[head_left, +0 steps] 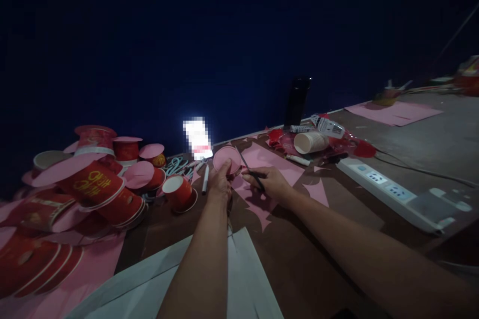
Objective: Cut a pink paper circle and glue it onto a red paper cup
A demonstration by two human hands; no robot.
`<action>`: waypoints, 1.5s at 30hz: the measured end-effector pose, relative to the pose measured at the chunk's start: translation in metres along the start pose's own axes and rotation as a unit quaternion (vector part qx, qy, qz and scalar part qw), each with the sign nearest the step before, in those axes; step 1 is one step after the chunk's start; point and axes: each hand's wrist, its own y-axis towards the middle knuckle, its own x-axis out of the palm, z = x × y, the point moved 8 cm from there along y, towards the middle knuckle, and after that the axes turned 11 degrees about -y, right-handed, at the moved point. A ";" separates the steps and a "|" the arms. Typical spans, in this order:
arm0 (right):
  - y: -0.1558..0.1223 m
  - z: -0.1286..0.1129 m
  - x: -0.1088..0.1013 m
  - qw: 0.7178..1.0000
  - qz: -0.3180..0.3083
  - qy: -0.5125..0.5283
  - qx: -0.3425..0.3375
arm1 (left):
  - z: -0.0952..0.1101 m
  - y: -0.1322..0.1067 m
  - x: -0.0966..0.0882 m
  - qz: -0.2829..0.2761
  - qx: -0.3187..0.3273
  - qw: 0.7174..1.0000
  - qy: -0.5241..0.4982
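My left hand is closed on a round pink paper disc, its thumb lying over the disc's lower part. A thin line runs round the disc near its edge. Whether a cup is behind it cannot be made out. In my right hand is a slim black-handled tool, its long thin end pointing up beside the disc's right edge; its exact kind is unclear. Beneath both hands lie cut pink paper sheets and scraps. Left of my left hand are a white marker and a tipped red paper cup.
Several red cups with pink discs crowd the left side. A glowing phone and scissors lie behind. Stacked paper cups, a plastic bottle and a power strip are right. White paper lies in front.
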 end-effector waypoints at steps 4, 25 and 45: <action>-0.001 -0.002 -0.001 1.000 0.003 0.014 -0.007 | 0.001 -0.001 0.003 -0.021 0.007 1.000 0.021; -0.003 -0.005 0.001 0.999 0.001 0.037 -0.007 | 0.002 -0.001 0.007 -0.048 0.017 0.999 0.010; 0.000 -0.001 -0.002 1.000 0.017 0.006 -0.003 | 0.005 -0.004 0.009 -0.049 0.023 0.998 0.025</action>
